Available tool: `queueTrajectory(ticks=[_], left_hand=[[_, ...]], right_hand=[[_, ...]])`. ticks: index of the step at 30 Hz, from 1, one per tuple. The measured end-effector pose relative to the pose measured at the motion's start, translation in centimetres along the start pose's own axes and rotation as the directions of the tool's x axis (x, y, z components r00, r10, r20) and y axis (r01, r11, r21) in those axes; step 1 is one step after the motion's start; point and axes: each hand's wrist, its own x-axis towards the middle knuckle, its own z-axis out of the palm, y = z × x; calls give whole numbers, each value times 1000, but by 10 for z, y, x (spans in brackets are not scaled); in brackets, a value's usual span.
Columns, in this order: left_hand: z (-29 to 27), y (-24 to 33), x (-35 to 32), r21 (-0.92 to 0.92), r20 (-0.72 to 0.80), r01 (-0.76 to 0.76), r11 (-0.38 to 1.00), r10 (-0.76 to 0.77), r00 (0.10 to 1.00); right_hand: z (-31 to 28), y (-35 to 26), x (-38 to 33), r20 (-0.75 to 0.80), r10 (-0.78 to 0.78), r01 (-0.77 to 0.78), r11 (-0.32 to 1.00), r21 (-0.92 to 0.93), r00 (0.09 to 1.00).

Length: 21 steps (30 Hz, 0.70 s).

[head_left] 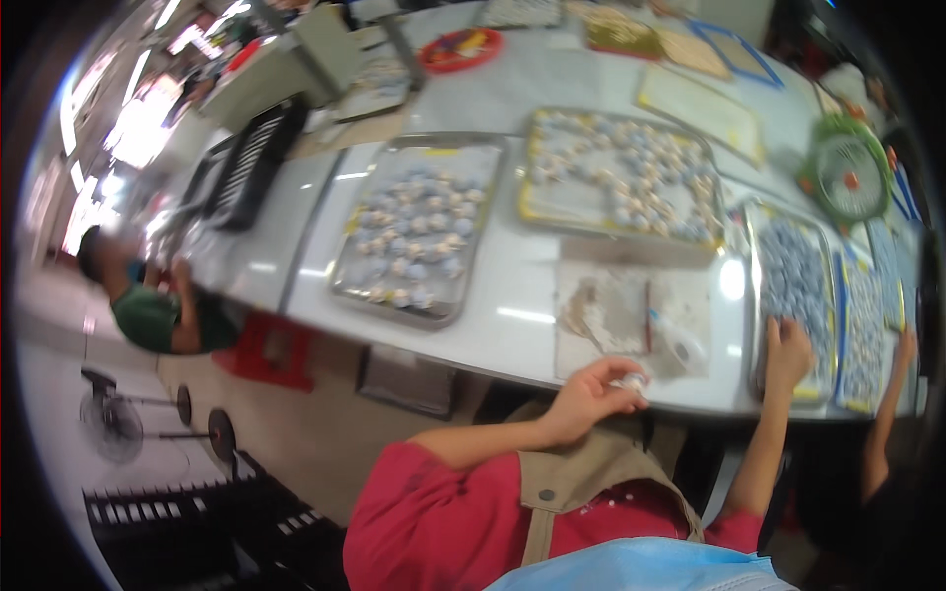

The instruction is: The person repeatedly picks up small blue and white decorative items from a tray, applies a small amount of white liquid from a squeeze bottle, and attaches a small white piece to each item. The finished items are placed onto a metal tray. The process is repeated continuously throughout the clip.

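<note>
My left hand (589, 399) is closed in a pinch at the table's front edge. Between its thumb and fingers sits a small white piece (631, 383), too blurred to name more exactly. Over at the right, my right hand (789, 353) reaches into a metal tray (757, 295) filled with small blue-grey pieces (793, 261). Its fingers are bent together at the near end of the pieces; whether they grip one is hidden. In front of my left hand lies a stained work board (591, 345) with a thin reddish-brown stick (648, 317) and a clear roundish item (682, 347) on it.
Two trays (448, 313) (527, 202) of small blue-and-cream pieces stand beyond the board. Right of my right hand is another filled tray (863, 325), with a co-worker's hand (906, 345) beside it. A green fan (849, 172) stands behind. At left sits another person (163, 315).
</note>
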Motion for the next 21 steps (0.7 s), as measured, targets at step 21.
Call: queueTrajectory(ticks=[21], left_hand=[[6, -6, -5, -38, -67, 41, 998, -44, 997]], right_hand=[[-24, 4, -4, 54, -148, 90, 810, 579, 987]])
